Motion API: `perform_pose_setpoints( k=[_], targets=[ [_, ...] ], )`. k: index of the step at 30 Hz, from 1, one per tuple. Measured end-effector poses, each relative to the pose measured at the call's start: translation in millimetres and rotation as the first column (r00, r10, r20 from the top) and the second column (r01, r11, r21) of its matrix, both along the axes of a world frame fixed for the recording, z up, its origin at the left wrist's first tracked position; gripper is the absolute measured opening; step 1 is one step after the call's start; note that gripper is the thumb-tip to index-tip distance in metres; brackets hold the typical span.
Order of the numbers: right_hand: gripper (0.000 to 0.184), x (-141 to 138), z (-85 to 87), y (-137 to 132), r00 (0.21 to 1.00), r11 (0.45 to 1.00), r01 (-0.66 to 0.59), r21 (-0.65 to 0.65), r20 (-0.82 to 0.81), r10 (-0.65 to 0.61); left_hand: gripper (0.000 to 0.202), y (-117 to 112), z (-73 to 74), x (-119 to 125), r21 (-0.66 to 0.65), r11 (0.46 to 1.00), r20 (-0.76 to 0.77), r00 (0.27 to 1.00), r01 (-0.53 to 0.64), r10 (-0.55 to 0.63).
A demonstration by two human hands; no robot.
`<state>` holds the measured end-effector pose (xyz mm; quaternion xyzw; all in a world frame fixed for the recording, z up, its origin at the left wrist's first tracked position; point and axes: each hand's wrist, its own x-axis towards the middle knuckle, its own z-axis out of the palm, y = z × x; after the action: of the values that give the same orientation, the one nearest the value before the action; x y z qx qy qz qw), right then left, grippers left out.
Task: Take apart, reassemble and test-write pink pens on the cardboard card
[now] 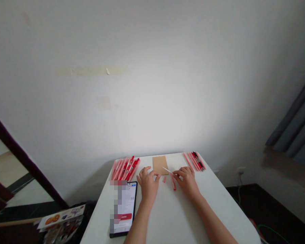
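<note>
My right hand (pixel 186 179) pinches a thin whitish pen refill (pixel 167 169), which points up and to the left over a tan card (pixel 158 162). Just beneath those fingers lies a red and pink pen barrel (pixel 173 184) on the white table. A small pink pen piece (pixel 164 179) rests between my two hands. My left hand (pixel 148 183) hovers left of that piece, its thumb and forefinger together and its other fingers bent. Whatever they may hold is too small to make out.
Many pink and red pens (pixel 124 168) are bunched at the table's back left. Another row of pens (pixel 195 161), one of them black, lies at the back right. A phone (pixel 124 208) with a lit screen sits beside my left forearm. Behind the table rises a wall (pixel 152 84).
</note>
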<state>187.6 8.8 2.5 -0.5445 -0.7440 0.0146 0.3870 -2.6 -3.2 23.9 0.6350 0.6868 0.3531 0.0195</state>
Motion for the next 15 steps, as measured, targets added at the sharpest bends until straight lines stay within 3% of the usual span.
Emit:
perform_pose_setpoints(
  k=[6,15],
  targets=[
    [0.014,-9.4,0.5,-2.4,0.998,0.999,-0.053,-0.012,0.015,0.053,0.012,0.5,-2.4,6.5,-0.001,1.0,0.088,0.996,0.008,-0.008],
    [0.02,-14.9,-1.7,-3.6,0.992,0.993,-0.118,0.018,0.039,0.117,0.016,1.1,-6.2,12.2,0.012,1.0,0.086,0.996,0.019,-0.02]
  ],
)
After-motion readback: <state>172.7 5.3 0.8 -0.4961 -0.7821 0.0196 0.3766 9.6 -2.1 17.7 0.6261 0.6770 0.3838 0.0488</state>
